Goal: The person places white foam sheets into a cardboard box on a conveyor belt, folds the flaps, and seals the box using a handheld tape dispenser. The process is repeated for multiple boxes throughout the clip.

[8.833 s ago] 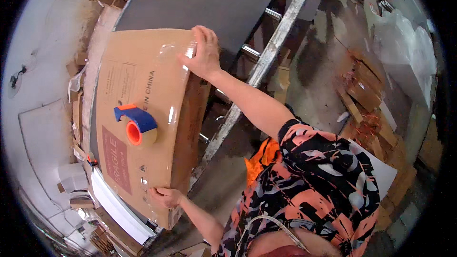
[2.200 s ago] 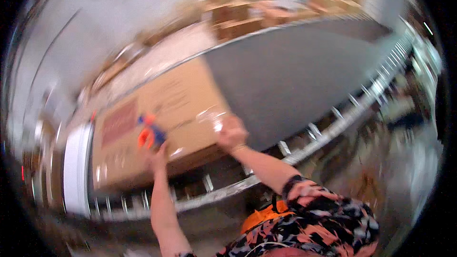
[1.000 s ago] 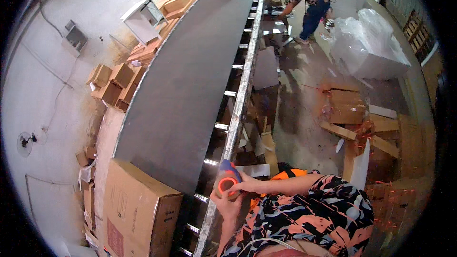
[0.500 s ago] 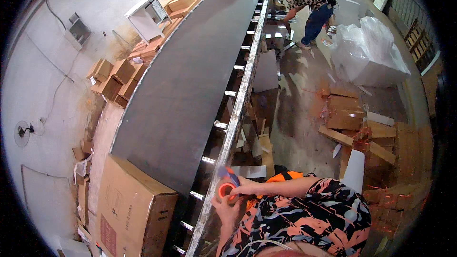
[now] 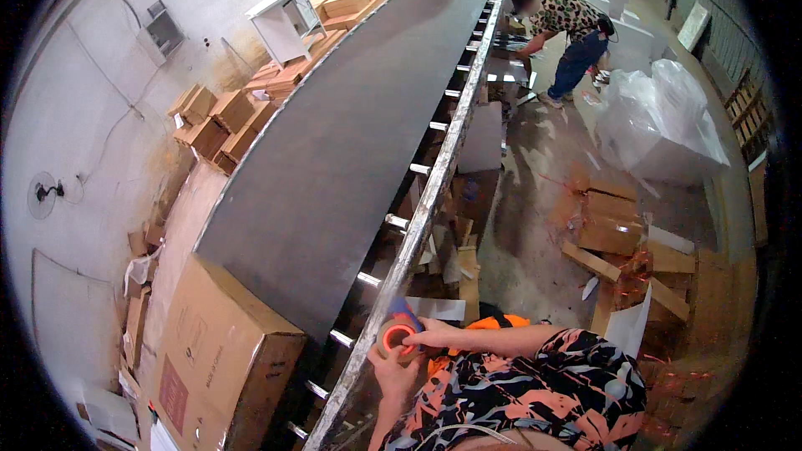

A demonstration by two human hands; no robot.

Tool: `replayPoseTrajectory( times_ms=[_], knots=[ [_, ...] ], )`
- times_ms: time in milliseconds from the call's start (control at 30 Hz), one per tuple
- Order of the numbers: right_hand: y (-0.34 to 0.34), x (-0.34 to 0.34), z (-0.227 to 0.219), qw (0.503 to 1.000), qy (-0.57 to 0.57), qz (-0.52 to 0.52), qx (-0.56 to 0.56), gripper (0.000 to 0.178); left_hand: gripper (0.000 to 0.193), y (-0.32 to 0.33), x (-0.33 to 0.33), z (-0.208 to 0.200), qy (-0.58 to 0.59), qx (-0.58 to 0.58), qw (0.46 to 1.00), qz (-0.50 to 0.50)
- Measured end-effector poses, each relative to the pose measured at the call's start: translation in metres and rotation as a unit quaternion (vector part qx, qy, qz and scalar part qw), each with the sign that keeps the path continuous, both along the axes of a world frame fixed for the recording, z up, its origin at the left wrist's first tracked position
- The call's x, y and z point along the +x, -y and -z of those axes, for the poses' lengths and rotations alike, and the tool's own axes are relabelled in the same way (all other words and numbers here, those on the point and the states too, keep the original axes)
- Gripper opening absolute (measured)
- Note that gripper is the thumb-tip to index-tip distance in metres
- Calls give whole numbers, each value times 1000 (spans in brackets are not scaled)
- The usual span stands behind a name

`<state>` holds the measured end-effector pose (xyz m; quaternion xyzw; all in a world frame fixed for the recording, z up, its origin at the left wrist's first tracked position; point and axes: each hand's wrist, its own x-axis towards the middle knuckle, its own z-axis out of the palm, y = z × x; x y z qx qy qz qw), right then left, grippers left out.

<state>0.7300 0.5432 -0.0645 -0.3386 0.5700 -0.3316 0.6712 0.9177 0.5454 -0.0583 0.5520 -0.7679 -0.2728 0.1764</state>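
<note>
In front of my body, over the conveyor's metal side rail (image 5: 426,209), both hands hold a tape dispenser (image 5: 398,336) with an orange ring in its roll and a blue and red end. My right hand (image 5: 432,333) grips it from the right side, fingers closed at the ring. From below, my left hand (image 5: 396,369) closes around the roll's lower edge; some of its fingers are hidden. A large closed cardboard box (image 5: 217,351) rests on the near end of the dark conveyor belt (image 5: 334,150), left of my hands.
Stacked cartons (image 5: 213,121) and a white cabinet (image 5: 286,27) stand beyond the belt's left side. A co-worker (image 5: 572,33) bends over at the far right of the rail. Plastic-wrapped white blocks (image 5: 664,121) and flattened cardboard (image 5: 608,221) lie on the right floor.
The view has shifted, so the far scene sits lower and further right. The tape dispenser has turned slightly in my hands, and both hands keep hold of it.
</note>
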Motion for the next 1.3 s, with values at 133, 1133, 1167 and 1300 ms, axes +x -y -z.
replayPoseTrajectory(
  times_ms=[133, 1133, 1167, 1300],
  knots=[
    [-1, 4, 18, 1000, 14, -11, -1, 65, 43, -7, -2, -10, -5, -13, 1000, -6],
    [-21, -12, 57, 860, 21, -494, 126, 41, 41, -549, -168, 139, -362, 182, 171, -898],
    [-22, -3, 45, 841, 22, -521, 146, 42, 41, -557, -196, 141, -373, 191, 146, -896],
    [-39, 36, 50, 809, -8, -584, 69, 35, 43, -567, -257, 142, -409, 190, 74, -890]
  ],
)
